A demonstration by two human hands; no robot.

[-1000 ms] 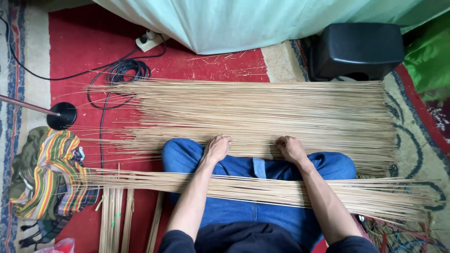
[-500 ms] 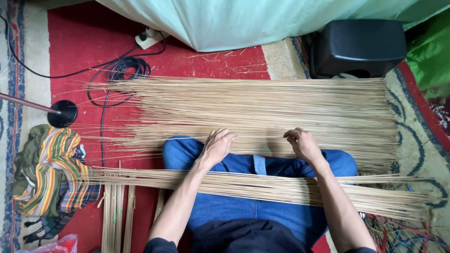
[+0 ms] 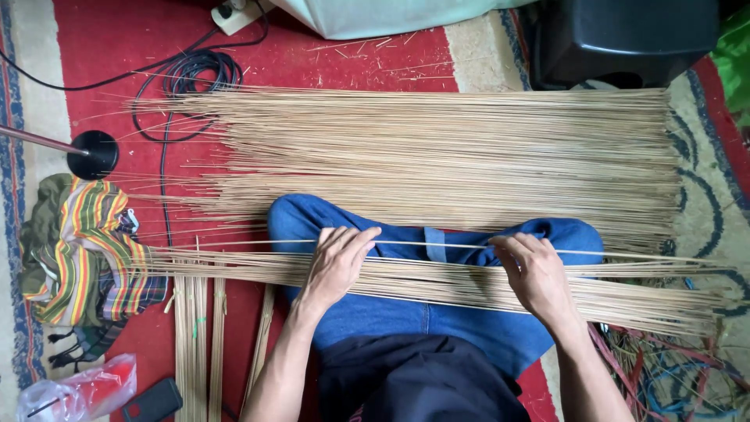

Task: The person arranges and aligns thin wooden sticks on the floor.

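Person seated cross-legged in blue jeans at frame centre, left hand and right hand each pinching a single thin stick above the lap bundle of sticks, wide spread of sticks across the upper middle, striped cloth at left, black cable upper left.

- Striped cloth lies on the red rug.
- Black round base sits just above the cloth.
- Coiled black cable lies beyond it.
- Black box stands far right of the cloth.
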